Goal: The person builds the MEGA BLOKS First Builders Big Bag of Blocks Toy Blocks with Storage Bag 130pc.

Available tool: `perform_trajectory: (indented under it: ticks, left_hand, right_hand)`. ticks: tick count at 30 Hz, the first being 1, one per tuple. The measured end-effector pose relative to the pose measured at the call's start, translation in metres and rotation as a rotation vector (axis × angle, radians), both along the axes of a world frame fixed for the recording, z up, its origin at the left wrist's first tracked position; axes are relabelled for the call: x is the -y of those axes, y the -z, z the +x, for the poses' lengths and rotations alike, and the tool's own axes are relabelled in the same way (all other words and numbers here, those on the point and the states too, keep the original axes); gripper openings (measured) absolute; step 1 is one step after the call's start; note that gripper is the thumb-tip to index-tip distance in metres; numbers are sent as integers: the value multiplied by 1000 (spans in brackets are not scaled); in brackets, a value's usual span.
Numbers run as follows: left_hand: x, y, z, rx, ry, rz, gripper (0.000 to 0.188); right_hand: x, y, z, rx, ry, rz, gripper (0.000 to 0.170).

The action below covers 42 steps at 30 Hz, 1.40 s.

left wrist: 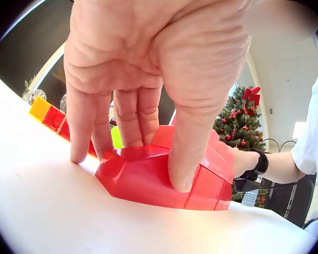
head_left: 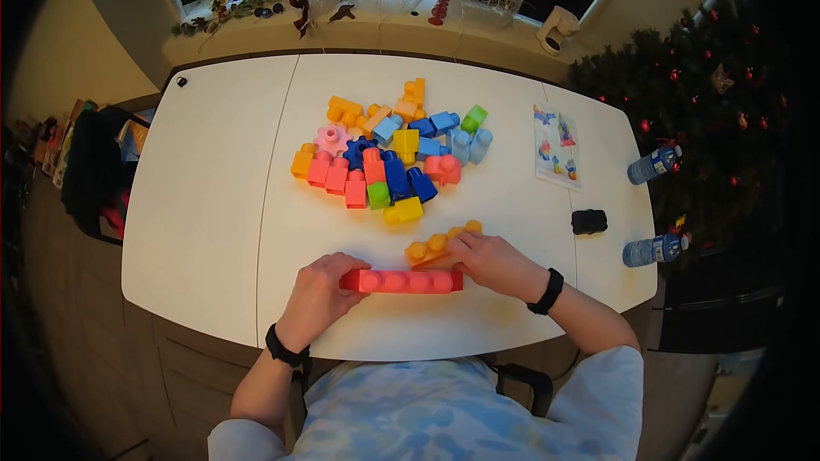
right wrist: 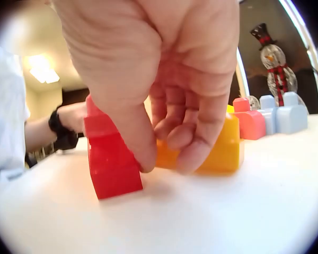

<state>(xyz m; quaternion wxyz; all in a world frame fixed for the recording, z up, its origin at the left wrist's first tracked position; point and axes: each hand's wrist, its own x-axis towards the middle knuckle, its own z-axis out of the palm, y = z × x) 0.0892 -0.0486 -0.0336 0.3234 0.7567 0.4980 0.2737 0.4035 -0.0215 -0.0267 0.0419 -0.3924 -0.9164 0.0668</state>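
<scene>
The left hand [head_left: 319,297] grips the pink-red block row [head_left: 406,282] at its left end, with the thumb on the near side. This row lies on the desk [head_left: 201,205], near its front edge. The right hand [head_left: 500,266] has its fingers curled on the orange block row [head_left: 436,243], just beyond the pink-red one. Many colourful blocks [head_left: 395,179] lie farther back.

From my remote station, I have both forearms reaching in from the frame's lower corners, the left forearm [head_left: 260,388] angled up and the right forearm [head_left: 589,320] slanting toward center. My left hand [head_left: 316,297], palm down, grips between thumb [left wrist: 186,153] and lowered fingers [left wrist: 84,124]; my right hand [head_left: 491,265] pinches, its fingers curled.
</scene>
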Motion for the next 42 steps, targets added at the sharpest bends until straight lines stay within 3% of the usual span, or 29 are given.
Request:
perform_trajectory:
  ticks: [2, 3, 5, 6, 8, 10, 12, 15, 19, 22, 25, 27, 31, 34, 36, 39, 42]
  left_hand:
    - [0, 0, 0, 5, 6, -6, 34]
    - [1, 1, 0, 10, 5, -2, 34]
    - [1, 2, 0, 16, -1, 4, 34]
    - [2, 2, 0, 14, 1, 1, 34]
    - [2, 1, 0, 10, 6, 0, 34]
    - [2, 3, 1, -1, 9, 19, 32]
    - [3, 9, 3, -16, 19, 39, 36]
    - [7, 7, 8, -20, -17, 42, 47]
    - [8, -6, 16, -63, -97, -12, 66]
    - [8, 5, 12, -119, -55, 90, 65]
    - [8, 6, 9, -141, -30, 17, 64]
    - [7, 6, 8, -143, -28, 16, 64]
    - [7, 7, 9, -155, -42, 65, 67]
    - [8, 5, 10, -180, -37, 58, 68]
    - [8, 6, 9, -187, -38, 53, 69]
    - [8, 11, 8, -198, -40, 45, 71]
    - [8, 7, 8, -182, -44, 37, 73]
  right_hand:
    - [-5, -6, 12, -145, -38, -372, 24]
    - [-7, -12, 16, -144, -39, -370, 24]
    - [-13, -30, 18, -233, 255, -531, 23]
    - [-17, -32, 19, -232, 254, -530, 23]
    - [-21, -32, 19, -394, 303, -270, 20]
    - [-23, -16, 19, -420, 298, -226, 17]
    - [-25, -8, 17, -476, 313, -476, 18]
    - [-25, -8, 2, -524, 279, -597, 20]
    - [-26, -2, -11, -492, 154, -577, 18]
    - [-26, 2, -14, -476, 101, -602, 20]
    - [-24, -1, -11, -487, 89, -616, 25]
    - [-18, -16, -9, -551, 256, -784, 36]
    - [-11, -31, -6, -452, 164, -666, 45]
    - [-28, -36, 0, -557, 279, -581, 45]
    - [-49, -44, 3, -588, 364, -319, 43]
    - [-77, -51, 2, -539, 399, -118, 40]
    - [-101, -58, -15, -535, 304, -57, 35]
